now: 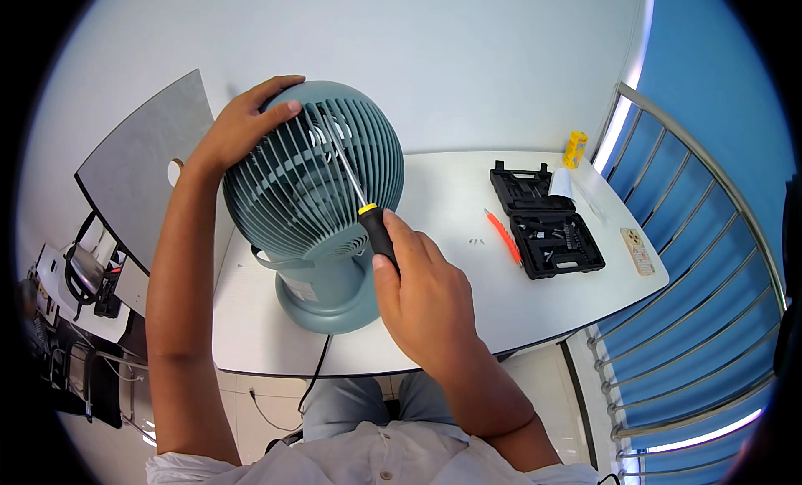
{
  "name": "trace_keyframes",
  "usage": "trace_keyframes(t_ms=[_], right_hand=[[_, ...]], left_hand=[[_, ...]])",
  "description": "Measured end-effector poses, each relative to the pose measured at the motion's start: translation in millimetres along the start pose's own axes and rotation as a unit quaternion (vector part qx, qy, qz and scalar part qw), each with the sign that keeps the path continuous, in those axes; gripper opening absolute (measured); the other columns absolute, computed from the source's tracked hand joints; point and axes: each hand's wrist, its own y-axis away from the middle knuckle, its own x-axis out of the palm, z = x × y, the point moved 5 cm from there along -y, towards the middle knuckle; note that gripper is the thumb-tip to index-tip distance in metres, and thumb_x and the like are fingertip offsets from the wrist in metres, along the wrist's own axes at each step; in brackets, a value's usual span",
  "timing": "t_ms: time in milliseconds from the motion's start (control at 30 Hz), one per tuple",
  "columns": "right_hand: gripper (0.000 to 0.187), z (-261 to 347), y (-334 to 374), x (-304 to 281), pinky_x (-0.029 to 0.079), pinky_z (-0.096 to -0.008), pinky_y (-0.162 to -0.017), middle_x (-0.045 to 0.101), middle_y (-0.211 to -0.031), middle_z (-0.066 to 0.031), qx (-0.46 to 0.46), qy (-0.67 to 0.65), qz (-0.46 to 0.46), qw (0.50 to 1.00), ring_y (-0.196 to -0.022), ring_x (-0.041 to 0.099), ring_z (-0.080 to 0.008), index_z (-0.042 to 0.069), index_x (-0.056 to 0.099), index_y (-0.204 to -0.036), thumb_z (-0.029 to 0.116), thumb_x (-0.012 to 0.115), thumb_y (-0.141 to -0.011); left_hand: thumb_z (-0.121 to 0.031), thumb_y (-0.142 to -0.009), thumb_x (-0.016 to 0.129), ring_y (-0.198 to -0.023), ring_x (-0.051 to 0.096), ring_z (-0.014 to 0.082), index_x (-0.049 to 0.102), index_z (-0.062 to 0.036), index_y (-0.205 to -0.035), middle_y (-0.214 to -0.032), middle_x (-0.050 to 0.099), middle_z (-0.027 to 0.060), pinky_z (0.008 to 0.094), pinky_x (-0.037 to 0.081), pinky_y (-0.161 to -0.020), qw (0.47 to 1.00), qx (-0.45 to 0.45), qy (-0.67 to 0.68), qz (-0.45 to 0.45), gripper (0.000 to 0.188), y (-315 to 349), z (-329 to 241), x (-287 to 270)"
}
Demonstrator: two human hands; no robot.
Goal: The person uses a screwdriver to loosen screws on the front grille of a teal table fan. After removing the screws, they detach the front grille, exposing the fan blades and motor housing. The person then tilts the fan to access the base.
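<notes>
A grey-green electric fan stands on the white table with its slatted grille toward me. My left hand lies over the upper left rim of the fan head, fingers spread on the casing and thumb on the slats. In my right hand is a screwdriver with a black handle and a yellow collar. Its metal shaft slants up and left, and the tip reaches the upper part of the grille between the slats. Where exactly the tip ends is hard to make out.
Right of the fan, an opened black tool case lies beside a red-orange pen-like tool and several small screws. Farther right are a remote control and a yellow box. A metal railing borders the table; a grey panel stands left.
</notes>
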Motion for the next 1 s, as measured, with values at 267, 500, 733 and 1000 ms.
trace_keyframes(t_ms=[267,500,733,1000], right_hand=[[0.049,-2,1,1,0.051,-0.0323,-0.051,0.056,-0.086,-0.0097,-0.012,0.011,-0.024,1.0,-0.062,0.062,-0.0226,0.001,0.05,-0.128,0.017,0.063,-0.085],[0.045,5,-4,-5,0.049,-0.0328,-0.048,0.055,-0.081,-0.0092,-0.008,0.047,-0.033,0.998,-0.058,0.06,-0.0228,0.001,0.052,-0.124,0.017,0.065,-0.083],[0.038,3,-6,-11,0.049,-0.036,-0.054,0.059,-0.081,-0.0098,0.026,0.039,-0.046,0.998,-0.062,0.061,-0.0261,0.002,0.057,-0.118,0.016,0.065,-0.082],[0.034,5,-9,-15,0.049,-0.0359,-0.056,0.06,-0.081,-0.0101,0.033,0.046,-0.061,0.997,-0.064,0.061,-0.0264,0.001,0.06,-0.112,0.017,0.064,-0.082]], left_hand=[[-0.041,-0.088,0.057,-0.114,0.054,0.0229,0.053,-0.0082,-0.132,-0.123,0.059,0.0137,0.0331,0.037,-0.102,1.0,0.005,-0.004,0.0,0.056,-1,0,1],[-0.047,-0.086,0.058,-0.11,0.058,0.0269,0.055,-0.0091,-0.131,-0.12,0.062,0.0155,0.0349,0.041,-0.099,1.0,0.01,0.001,-0.013,0.059,-2,1,1],[-0.046,-0.086,0.058,-0.112,0.057,0.0274,0.055,-0.0084,-0.131,-0.121,0.061,0.0162,0.0351,0.04,-0.1,1.0,0.023,-0.003,-0.012,0.059,-3,2,0],[-0.04,-0.088,0.057,-0.114,0.054,0.0231,0.052,-0.0069,-0.132,-0.123,0.059,0.0134,0.0331,0.038,-0.101,1.0,0.001,0.005,0.004,0.055,-1,-2,1]])
